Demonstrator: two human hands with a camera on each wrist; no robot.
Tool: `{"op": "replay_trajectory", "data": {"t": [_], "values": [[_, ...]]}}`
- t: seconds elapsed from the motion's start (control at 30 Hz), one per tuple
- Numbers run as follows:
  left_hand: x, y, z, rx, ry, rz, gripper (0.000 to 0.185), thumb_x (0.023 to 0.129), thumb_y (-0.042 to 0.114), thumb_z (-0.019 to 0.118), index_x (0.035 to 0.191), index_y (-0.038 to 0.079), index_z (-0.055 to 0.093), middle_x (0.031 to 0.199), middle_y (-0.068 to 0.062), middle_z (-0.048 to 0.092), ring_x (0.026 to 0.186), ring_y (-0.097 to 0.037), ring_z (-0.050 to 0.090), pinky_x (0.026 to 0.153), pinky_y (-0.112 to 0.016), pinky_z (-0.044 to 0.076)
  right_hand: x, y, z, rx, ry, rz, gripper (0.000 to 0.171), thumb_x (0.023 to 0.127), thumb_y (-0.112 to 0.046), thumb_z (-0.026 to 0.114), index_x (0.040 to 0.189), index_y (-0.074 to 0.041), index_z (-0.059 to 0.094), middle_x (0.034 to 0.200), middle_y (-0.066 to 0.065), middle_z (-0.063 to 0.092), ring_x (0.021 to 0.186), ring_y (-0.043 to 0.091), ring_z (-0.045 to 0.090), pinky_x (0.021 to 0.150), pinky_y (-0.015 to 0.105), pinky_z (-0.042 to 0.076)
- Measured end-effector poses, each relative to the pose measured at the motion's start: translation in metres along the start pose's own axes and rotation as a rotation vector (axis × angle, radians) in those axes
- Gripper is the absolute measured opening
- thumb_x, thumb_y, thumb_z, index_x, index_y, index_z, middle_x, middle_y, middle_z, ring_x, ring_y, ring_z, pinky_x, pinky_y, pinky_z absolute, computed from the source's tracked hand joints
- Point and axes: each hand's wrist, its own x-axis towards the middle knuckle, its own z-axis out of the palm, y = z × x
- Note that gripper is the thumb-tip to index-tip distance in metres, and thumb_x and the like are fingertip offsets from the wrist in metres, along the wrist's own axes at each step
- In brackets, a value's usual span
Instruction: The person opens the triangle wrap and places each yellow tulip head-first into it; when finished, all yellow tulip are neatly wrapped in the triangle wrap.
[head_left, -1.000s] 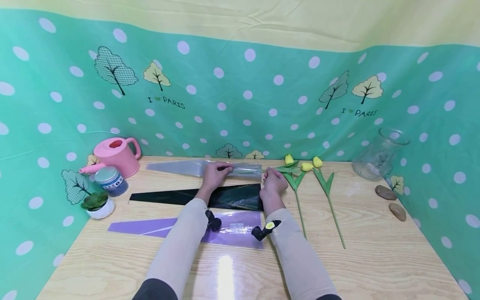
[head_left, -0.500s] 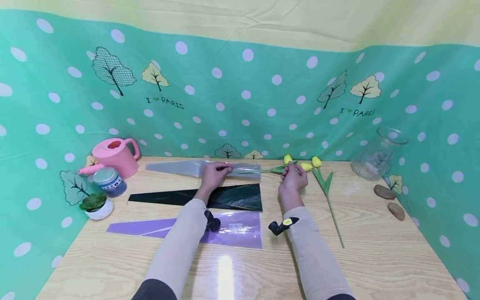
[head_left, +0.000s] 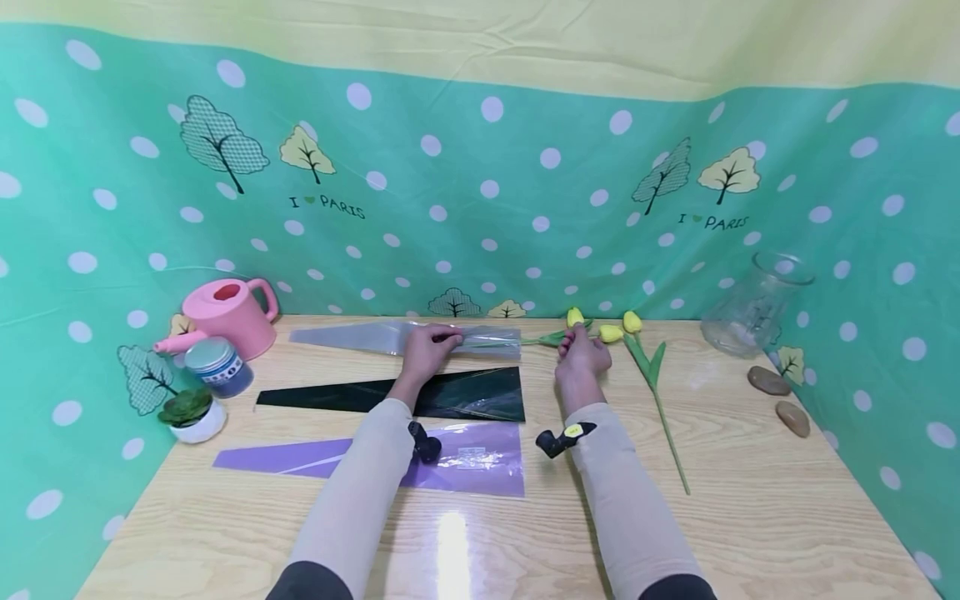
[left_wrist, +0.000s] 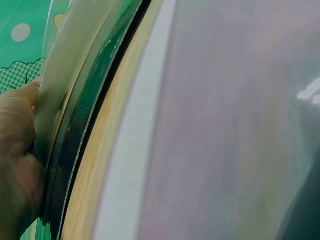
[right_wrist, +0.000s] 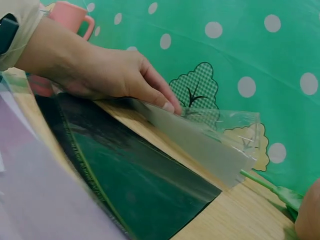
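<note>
My left hand [head_left: 429, 354] pinches the upper edge of a clear and grey flower sleeve [head_left: 360, 335] at the back of the table; the right wrist view shows the sleeve's mouth [right_wrist: 245, 145] raised. A tulip stem [right_wrist: 260, 177] runs into that mouth. My right hand [head_left: 583, 360] grips this tulip just below its yellow bloom [head_left: 611, 333], fingers curled, partly covering its leaves [head_left: 552, 338]. A second yellow tulip [head_left: 574, 317] lies behind the right hand, its stem hidden by the arm. Farther right lies a third tulip [head_left: 656, 392].
A black sleeve [head_left: 457, 395] and a purple sleeve [head_left: 465, 467] lie in front of the grey one. On the left stand a pink watering can [head_left: 232, 321], a blue jar [head_left: 219, 367] and a potted succulent [head_left: 193, 414]. A glass vase [head_left: 750, 312] and brown stones [head_left: 769, 381] are at right.
My right hand has slid rightward from the stem at the sleeve's mouth to just below the bloom, then stayed there. The left hand keeps its hold on the grey sleeve.
</note>
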Motion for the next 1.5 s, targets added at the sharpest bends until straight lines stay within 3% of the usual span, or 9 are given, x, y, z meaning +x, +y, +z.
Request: {"op": "replay_trajectory", "data": {"t": [0.13,0.2,0.43,0.73,0.97,1.1,1.3,1.5], "values": [[0.000,0.001,0.001,-0.001,-0.001,0.005,0.019,0.097,0.021,0.074,0.112,0.011,0.081,0.122,-0.011,0.075,0.120,-0.030,0.067,0.104,-0.045,0.055,0.006,-0.002,-0.001,0.005,-0.011,0.025,0.021,0.100,-0.012,0.066,0.118,-0.010,0.056,0.080,0.001,0.066,0.060,0.008,0.054,0.050,0.017,0.041],[-0.001,0.001,0.002,-0.003,-0.002,0.006,0.019,0.097,0.020,0.074,0.112,0.011,0.081,0.122,-0.011,0.075,0.120,-0.030,0.067,0.103,-0.046,0.055,0.007,-0.002,-0.002,0.008,-0.011,0.025,0.015,0.101,-0.010,0.064,0.115,-0.009,0.058,0.075,0.000,0.065,0.058,0.008,0.053,0.050,0.017,0.041],[-0.001,0.002,0.003,-0.017,-0.001,0.006,0.019,0.097,0.019,0.074,0.112,0.010,0.081,0.122,-0.012,0.075,0.119,-0.031,0.067,0.102,-0.047,0.056,0.000,-0.004,-0.002,-0.017,0.011,-0.047,0.048,0.103,-0.010,0.058,0.150,-0.012,0.049,0.078,0.000,0.064,0.057,0.007,0.053,0.050,0.018,0.040],[0.002,0.005,0.002,-0.015,-0.004,-0.004,0.018,0.097,0.021,0.074,0.111,0.012,0.081,0.122,-0.010,0.075,0.119,-0.029,0.068,0.103,-0.044,0.056,-0.010,-0.005,0.003,-0.007,0.095,-0.082,0.026,0.102,-0.015,0.064,0.128,-0.018,0.065,0.082,-0.001,0.058,0.065,0.009,0.049,0.054,0.022,0.034],[0.001,0.007,0.000,-0.004,-0.006,-0.008,0.019,0.098,0.020,0.073,0.113,0.011,0.080,0.122,-0.011,0.075,0.119,-0.029,0.068,0.101,-0.045,0.057,-0.020,-0.006,0.011,0.010,0.057,-0.063,0.034,0.099,-0.013,0.067,0.133,-0.011,0.062,0.084,0.000,0.057,0.061,0.007,0.044,0.053,0.021,0.031],[0.000,0.009,-0.001,0.008,0.005,-0.007,0.020,0.098,0.019,0.072,0.114,0.010,0.080,0.122,-0.011,0.075,0.120,-0.030,0.067,0.101,-0.045,0.057,-0.024,-0.006,0.016,0.014,0.052,-0.048,0.024,0.099,-0.013,0.068,0.122,-0.014,0.063,0.075,-0.004,0.053,0.051,0.006,0.033,0.049,0.021,0.025],[0.001,0.012,-0.001,0.028,0.024,-0.008,0.019,0.098,0.020,0.072,0.113,0.011,0.080,0.123,-0.012,0.075,0.120,-0.031,0.068,0.102,-0.045,0.057,-0.027,-0.001,0.018,-0.015,0.020,-0.030,0.006,0.099,-0.013,0.068,0.099,-0.015,0.063,0.064,-0.006,0.047,0.045,0.006,0.028,0.044,0.021,0.021],[0.001,0.014,-0.001,0.060,0.042,-0.007,0.018,0.097,0.021,0.073,0.112,0.012,0.081,0.123,-0.011,0.075,0.121,-0.030,0.067,0.105,-0.045,0.055,-0.028,0.006,0.019,0.002,0.005,-0.015,0.021,0.098,-0.011,0.069,0.080,-0.015,0.057,0.058,-0.008,0.045,0.043,0.005,0.027,0.041,0.020,0.019]]}}
